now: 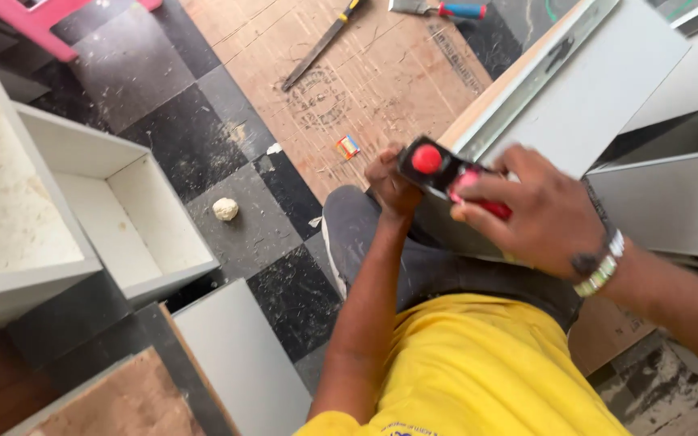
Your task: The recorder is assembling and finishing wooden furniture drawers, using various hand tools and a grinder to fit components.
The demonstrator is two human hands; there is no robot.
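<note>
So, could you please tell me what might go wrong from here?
The red and black tool sits between both hands at the grey panel's edge; the left hand is right beside its front, so a slip could catch the fingers. The right hand looks blurred, so the tool might skid off the edge.

A carpentry workshop: unfinished white cabinet boxes, laminate boards, a handsaw on scuffed plywood

White open drawer box at left on the checkered floor. Pale crumpled wad beside it. Hand saw and small matchbox on the plywood sheet.
</note>
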